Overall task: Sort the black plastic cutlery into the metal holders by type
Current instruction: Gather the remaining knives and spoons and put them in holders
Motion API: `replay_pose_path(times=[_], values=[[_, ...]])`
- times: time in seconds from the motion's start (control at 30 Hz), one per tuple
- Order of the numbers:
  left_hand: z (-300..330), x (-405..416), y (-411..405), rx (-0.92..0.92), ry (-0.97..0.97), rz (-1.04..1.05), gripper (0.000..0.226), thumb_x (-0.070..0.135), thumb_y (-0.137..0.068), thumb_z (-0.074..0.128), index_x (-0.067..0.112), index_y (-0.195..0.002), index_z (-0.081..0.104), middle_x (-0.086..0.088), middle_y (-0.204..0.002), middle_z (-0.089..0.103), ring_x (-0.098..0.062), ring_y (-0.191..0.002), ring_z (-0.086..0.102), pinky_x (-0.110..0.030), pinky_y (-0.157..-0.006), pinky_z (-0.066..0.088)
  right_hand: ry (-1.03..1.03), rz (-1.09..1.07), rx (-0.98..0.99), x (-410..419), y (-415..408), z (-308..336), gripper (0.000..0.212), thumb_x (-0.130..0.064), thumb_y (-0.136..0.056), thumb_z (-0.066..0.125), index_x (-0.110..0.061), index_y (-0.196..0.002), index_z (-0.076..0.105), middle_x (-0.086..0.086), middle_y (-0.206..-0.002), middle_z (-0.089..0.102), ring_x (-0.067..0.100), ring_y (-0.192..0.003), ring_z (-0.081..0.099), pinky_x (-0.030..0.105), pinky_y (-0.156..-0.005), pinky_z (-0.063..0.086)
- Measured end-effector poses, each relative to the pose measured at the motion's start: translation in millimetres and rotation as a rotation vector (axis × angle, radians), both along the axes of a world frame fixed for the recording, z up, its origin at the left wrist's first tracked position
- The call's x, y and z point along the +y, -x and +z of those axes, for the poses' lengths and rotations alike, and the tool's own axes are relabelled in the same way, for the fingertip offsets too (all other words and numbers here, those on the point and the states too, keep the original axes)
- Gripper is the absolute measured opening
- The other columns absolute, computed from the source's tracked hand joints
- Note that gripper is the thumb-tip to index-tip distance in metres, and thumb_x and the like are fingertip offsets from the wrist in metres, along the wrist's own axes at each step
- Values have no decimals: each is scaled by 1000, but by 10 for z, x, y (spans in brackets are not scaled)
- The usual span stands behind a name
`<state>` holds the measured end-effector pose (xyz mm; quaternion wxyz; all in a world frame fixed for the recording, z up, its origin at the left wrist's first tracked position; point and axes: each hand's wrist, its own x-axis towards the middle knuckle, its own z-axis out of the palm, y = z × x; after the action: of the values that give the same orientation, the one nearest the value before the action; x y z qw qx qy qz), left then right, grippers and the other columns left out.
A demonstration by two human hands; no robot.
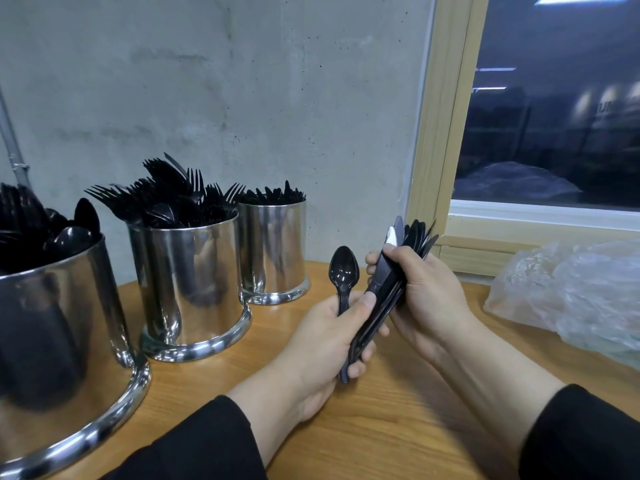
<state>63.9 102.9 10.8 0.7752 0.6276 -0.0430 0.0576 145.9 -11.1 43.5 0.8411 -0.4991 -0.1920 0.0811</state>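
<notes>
Spoon-sorting looks like the step in hand: the left hand [332,337] has its grip clamped on the handle of a single black plastic spoon [343,271], bowl up, while the right hand [426,296] clasps a mixed bundle of black plastic cutlery [398,268]. Best to part the spoon cleanly from the bundle, then carry it left to the nearest polished metal holder [59,341], which already shows spoons. Open wooden worktop [391,420] lies between; fork tines overhang the middle metal holder [194,282].
</notes>
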Motion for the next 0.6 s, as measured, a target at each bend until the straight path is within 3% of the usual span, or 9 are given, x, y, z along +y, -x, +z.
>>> replay_pose_path(times=[0.13, 0.2, 0.27, 0.3, 0.47, 0.6], values=[[10, -20, 3, 19, 4, 23, 28, 35, -105, 51, 12, -100, 65, -6, -82, 69, -14, -55, 53, -23, -43, 40, -139, 7, -35, 26, 33, 70, 2, -10, -96, 58, -11, -98, 57, 4, -67, 51, 17, -63, 48, 29, -63, 45], [-25, -16, -25, 45, -8, 80, 31, 35, -106, 49, 11, -102, 68, -5, -86, 75, -18, -67, 66, -31, -63, 57, -149, -79, -105, 19, 49, 134, 15, -12, -96, 60, -14, -85, 50, 1, -62, 42, 15, -57, 42, 28, -58, 41], [-86, 23, -92, 37, -87, 199, 31, 33, -107, 47, 14, -103, 71, -1, -95, 79, -15, -90, 75, -36, -92, 58, -50, -179, -244, -13, 55, 158, 25, -16, -96, 62, -17, -77, 46, 1, -59, 40, 18, -55, 41, 31, -56, 38], [-110, 44, -122, 24, -120, 263, 31, 32, -107, 47, 16, -102, 72, 0, -98, 79, -11, -95, 75, -35, -96, 56, 48, -227, -327, -32, 66, 139, 26, -19, -96, 62, -16, -75, 46, 2, -58, 42, 20, -55, 42, 34, -57, 38], [-143, 113, -193, 14, -142, 398, 32, 34, -106, 48, 14, -103, 73, 0, -93, 79, -11, -87, 75, -34, -89, 60, 379, -307, -472, -26, 116, -148, 31, -21, -94, 65, -3, -74, 49, 12, -55, 53, 21, -54, 48, 34, -58, 41], [-189, 83, -160, 57, -203, 193, 32, 34, -106, 48, 14, -112, 72, 4, -99, 78, -9, -98, 73, -38, -100, 56, 369, -340, -454, 24, 154, -183, 33, -22, -96, 63, 1, -76, 49, 12, -56, 53, 19, -54, 50, 29, -55, 43]])
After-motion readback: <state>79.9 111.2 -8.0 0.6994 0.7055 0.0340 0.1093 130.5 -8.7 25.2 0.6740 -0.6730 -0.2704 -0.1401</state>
